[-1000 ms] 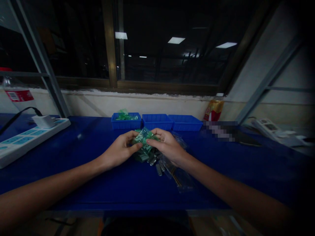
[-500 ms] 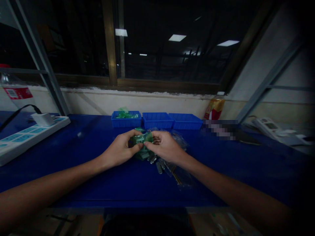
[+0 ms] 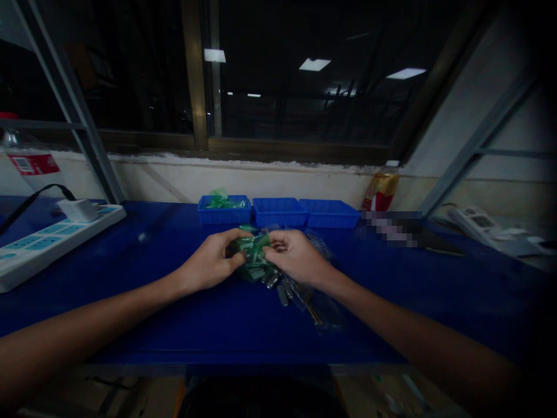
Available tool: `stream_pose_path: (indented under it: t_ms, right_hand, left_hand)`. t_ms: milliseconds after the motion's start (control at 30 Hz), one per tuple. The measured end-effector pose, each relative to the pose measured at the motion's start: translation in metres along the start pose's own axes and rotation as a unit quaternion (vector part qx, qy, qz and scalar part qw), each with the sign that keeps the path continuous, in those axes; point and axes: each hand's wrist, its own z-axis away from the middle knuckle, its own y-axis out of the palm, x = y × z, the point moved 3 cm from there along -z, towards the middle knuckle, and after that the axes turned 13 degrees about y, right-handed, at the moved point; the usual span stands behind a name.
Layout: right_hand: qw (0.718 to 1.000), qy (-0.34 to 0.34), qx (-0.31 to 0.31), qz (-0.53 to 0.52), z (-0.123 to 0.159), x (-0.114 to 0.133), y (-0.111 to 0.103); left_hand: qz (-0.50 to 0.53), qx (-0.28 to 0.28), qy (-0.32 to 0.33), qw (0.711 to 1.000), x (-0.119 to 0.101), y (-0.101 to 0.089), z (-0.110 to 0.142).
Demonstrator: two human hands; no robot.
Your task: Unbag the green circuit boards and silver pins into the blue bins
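Observation:
Between my hands is a green see-through plastic bag (image 3: 255,258) with small pieces inside. My left hand (image 3: 216,258) grips its left side, thumb and fingers curled on the film. On the other side my right hand (image 3: 293,255) pinches the bag's right edge. Small silvery metal parts (image 3: 282,293) lie just below and right of the bag, partly under my right hand. Clear plastic bags (image 3: 326,310) spread beside them, one with thin brass-coloured rods in it.
Three blue bins stand in a row by the wall: the left bin (image 3: 224,216) holds green plastic, then a middle bin (image 3: 279,213) and a right bin (image 3: 331,215). A power strip (image 3: 56,241) lies left. A dark flat object (image 3: 435,239) and white device (image 3: 478,226) lie right.
My thumbs have drawn apart across the bag, so more of its green film shows between them. Both hands stay in nearly the same place.

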Motion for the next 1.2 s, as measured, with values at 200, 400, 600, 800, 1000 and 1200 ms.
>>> stream_pose_path:
  t_ms: [200, 400, 600, 800, 1000, 1200]
  right_hand:
    - [1.0, -0.01, -0.004, 0.028, -0.001, -0.003, -0.005]
    - [0.999, -0.01, -0.028, 0.035, -0.003, -0.007, -0.008]
    - [0.982, -0.065, -0.141, 0.111, -0.001, -0.003, -0.019]
    - [0.941, -0.219, -0.187, 0.179, 0.016, 0.015, -0.015]
    - [0.918, -0.274, -0.196, 0.21, 0.018, 0.019, -0.014]
    - [0.971, -0.136, -0.132, 0.145, 0.006, 0.009, -0.012]
  left_hand:
    - [0.072, 0.012, -0.004, 0.997, 0.001, -0.005, -0.002]
    - [0.088, -0.032, -0.024, 0.995, 0.008, -0.01, -0.006]
    - [0.146, -0.116, -0.145, 0.972, 0.011, -0.014, -0.004]
    - [0.365, -0.048, -0.237, 0.899, 0.008, -0.002, -0.001]
    - [0.32, -0.109, -0.143, 0.93, 0.007, -0.005, -0.004]
    - [0.047, -0.146, -0.006, 0.988, 0.002, -0.016, -0.003]
